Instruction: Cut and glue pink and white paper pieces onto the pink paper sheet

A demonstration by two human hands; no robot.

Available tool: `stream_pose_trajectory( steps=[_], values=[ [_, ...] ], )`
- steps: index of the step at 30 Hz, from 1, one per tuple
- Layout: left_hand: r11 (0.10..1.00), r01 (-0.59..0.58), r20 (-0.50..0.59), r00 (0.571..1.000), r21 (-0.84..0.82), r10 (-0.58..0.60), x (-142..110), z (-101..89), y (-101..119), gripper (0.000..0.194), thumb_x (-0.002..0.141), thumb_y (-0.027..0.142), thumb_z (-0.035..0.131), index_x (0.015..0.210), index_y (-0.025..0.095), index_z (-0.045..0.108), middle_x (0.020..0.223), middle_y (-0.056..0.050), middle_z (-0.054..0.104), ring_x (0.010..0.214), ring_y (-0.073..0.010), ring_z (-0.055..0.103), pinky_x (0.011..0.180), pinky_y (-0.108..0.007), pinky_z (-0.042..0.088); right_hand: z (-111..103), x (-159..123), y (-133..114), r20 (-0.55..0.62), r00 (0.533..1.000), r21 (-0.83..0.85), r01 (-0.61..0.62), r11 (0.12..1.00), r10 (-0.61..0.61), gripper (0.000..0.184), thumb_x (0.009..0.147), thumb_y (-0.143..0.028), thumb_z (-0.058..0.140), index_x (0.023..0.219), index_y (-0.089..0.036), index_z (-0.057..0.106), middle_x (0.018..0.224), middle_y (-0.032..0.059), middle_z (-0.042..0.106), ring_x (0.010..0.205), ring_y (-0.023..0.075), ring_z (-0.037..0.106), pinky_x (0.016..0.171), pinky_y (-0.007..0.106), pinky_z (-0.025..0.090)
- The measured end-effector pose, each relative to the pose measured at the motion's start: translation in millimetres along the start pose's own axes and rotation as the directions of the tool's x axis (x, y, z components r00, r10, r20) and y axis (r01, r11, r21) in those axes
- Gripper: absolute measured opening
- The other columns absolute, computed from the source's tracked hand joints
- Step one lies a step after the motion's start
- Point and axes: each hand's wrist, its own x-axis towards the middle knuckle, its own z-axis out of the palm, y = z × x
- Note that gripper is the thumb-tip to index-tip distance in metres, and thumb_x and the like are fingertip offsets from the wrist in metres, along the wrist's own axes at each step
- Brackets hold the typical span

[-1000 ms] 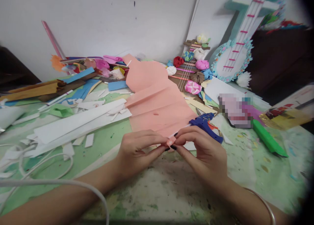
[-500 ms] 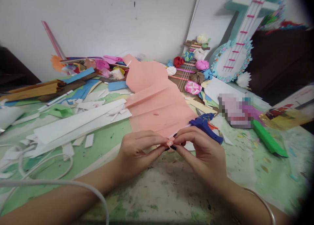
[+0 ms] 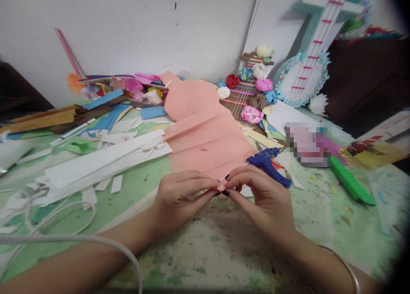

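Between my fingertips is a small pink paper piece (image 3: 221,186) with a paler centre, pinched from both sides above the table. My left hand (image 3: 181,200) grips its left side with thumb and forefinger. On the other side, my right hand (image 3: 264,195) pinches it with thumb and fingertips; most of the piece is covered by the fingers. Just beyond both hands lies a large sheet of salmon-pink paper (image 3: 205,136), creased, with one rounded end. A blue glue gun (image 3: 269,168) rests behind my right hand, its far details partly hidden.
White paper strips (image 3: 105,161) and scraps lie at left, near a looping white cable (image 3: 92,238). Paper flowers (image 3: 251,114) decorate a stringed instrument model at the back. A teal paper instrument (image 3: 303,78) leans on the wall. A green paper roll (image 3: 352,180) lies at right.
My right hand has shifted very slightly left, its fingers closing a little nearer around the pink paper piece. Everything else looks the same.
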Motion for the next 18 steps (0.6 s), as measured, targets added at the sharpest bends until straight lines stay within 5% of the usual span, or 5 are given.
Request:
stream_pose_trajectory(
  steps=[6,18],
  values=[
    [1.000,0.003,0.015,1.000,-0.023,-0.002,-1.0,-0.1,-1.7,0.017,0.076,0.003,0.067,0.089,0.014,0.072,0.083,-0.006,0.075,0.074,-0.0116,0.070,0.070,-0.017,0.056,0.4,0.5,1.5,0.048,0.995,0.091,-0.096,0.991,0.092,0.012,0.078,-0.005,0.061,0.077,-0.018,0.062,0.082,0.0035,0.064,0.079,0.0158,0.061,0.068,0.030,0.048],
    [0.997,0.022,0.021,1.000,-0.073,-0.020,1.3,-0.1,-1.9,0.017,0.077,0.003,0.066,0.089,0.014,0.072,0.082,-0.006,0.075,0.074,-0.0130,0.071,0.069,-0.018,0.056,-0.5,3.0,0.1,0.071,0.993,0.108,-0.104,0.989,0.097,0.014,0.078,-0.005,0.060,0.076,-0.018,0.062,0.084,0.0036,0.063,0.081,0.0153,0.061,0.069,0.030,0.047]
  ],
)
